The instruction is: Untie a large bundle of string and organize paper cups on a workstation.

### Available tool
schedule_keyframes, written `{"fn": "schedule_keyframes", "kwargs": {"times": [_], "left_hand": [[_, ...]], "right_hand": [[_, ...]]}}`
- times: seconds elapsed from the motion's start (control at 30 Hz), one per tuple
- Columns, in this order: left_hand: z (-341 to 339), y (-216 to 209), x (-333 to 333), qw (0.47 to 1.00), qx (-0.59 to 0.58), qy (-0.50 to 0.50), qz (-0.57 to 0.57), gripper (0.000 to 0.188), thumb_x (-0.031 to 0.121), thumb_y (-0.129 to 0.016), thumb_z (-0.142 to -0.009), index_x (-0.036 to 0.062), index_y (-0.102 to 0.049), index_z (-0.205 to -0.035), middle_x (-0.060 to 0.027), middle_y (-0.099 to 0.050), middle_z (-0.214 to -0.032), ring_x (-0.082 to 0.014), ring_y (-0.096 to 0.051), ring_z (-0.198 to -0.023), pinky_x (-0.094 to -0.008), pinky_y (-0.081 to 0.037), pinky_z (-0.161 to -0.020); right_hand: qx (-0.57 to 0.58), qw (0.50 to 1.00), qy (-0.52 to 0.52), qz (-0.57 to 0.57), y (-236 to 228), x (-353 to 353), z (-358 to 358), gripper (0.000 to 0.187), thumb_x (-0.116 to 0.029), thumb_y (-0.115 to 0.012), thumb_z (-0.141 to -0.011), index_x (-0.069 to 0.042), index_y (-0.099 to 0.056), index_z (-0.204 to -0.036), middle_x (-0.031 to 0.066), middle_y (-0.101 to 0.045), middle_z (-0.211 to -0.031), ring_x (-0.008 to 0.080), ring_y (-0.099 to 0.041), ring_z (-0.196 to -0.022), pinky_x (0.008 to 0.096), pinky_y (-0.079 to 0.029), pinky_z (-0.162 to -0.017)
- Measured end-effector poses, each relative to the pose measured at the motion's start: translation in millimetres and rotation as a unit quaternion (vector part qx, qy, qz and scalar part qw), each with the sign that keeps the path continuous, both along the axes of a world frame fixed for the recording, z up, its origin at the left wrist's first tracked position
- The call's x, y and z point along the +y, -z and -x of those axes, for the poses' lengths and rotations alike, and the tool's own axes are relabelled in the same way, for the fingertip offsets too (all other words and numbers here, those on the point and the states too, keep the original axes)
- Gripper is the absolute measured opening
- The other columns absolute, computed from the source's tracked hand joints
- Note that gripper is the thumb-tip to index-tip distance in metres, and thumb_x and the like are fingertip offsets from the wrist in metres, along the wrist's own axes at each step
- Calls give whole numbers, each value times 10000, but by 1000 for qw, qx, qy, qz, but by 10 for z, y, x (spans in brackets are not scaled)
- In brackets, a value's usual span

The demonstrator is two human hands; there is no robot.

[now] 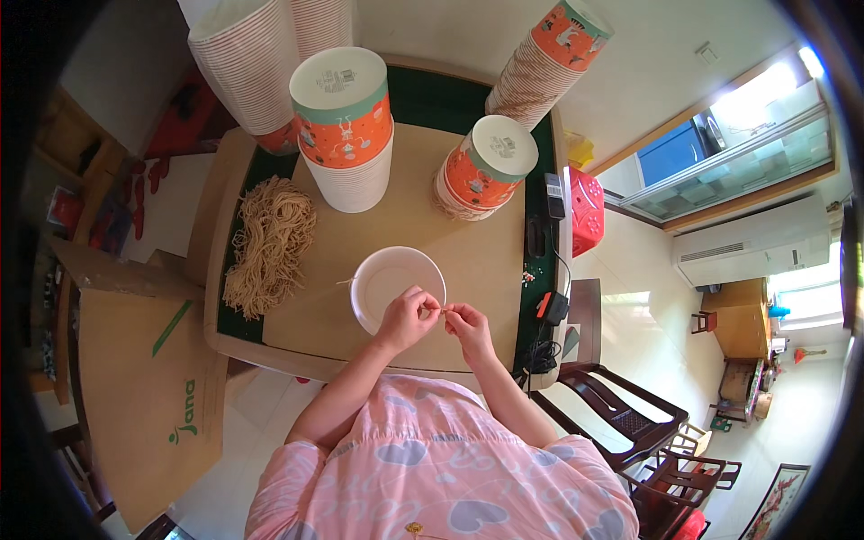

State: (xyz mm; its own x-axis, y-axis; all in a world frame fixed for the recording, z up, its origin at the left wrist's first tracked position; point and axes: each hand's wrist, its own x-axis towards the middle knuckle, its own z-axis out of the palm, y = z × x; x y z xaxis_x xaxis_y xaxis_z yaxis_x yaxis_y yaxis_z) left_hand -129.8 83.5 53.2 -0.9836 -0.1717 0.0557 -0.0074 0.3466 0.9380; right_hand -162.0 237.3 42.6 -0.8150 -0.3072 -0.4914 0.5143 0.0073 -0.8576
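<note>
A white paper bucket (371, 281) stands mouth up on the table before me, a short end of tan cord (344, 282) poking out of its left side. My left hand (410, 317) reaches over the near right part of the rim, fingertips pinched. Just outside the rim, my right hand (469, 335) meets it in a pinch. Between the fingertips is a tiny tan bit that looks like the cord's other end; the fingers mostly cover it. A loose bundle of tan cords (270, 243) lies on the left of the table.
Upside-down stacks of orange-and-green paper buckets stand behind, one (346, 135) left of centre and a shorter one (486, 166) to its right. Taller stacks rise at the back corners. A black cable with an orange-black plug (553, 308) lies along the right edge. A cardboard box (148, 387) stands left.
</note>
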Motion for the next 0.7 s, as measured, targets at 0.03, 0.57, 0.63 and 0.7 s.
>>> {"fn": "schedule_keyframes", "kwargs": {"times": [0.03, 0.57, 0.63, 0.7], "left_hand": [[-3, -4, 4, 1000, 0, 0, 0, 68, 70, -663, -727, 47, -601, -742, -35, -551, -747, -121, -527, -559, -258, -435, -509], [-72, 26, 56, 999, -2, -33, 24, 64, 87, -673, -736, 40, -633, -753, -62, -584, -730, -149, -555, -564, -274, -460, -529], [-72, 36, 55, 999, -13, -33, 18, 68, 89, -673, -737, 34, -636, -748, -67, -590, -727, -149, -561, -566, -271, -463, -534], [-67, 69, 61, 998, -27, -54, -9, 63, 80, -661, -742, 20, -640, -751, -75, -611, -709, -140, -573, -566, -265, -466, -539]], "right_hand": [[0, 1000, 0, 0, -6, -3, -1, 100, -77, -554, -856, -3, -592, -912, -1, -562, -739, 69, -493, -626, 195, -387, -582], [45, 999, 19, -22, 24, -39, -74, 114, -61, -566, -850, 11, -601, -931, 9, -594, -785, 70, -514, -647, 201, -419, -597], [71, 996, 17, -45, 43, -56, -102, 114, -57, -567, -850, 9, -602, -935, 10, -601, -797, 66, -519, -657, 200, -427, -599], [135, 989, 13, -62, 81, -70, -126, 106, -34, -578, -840, 8, -605, -934, 9, -605, -801, 55, -520, -663, 189, -427, -592]]}}
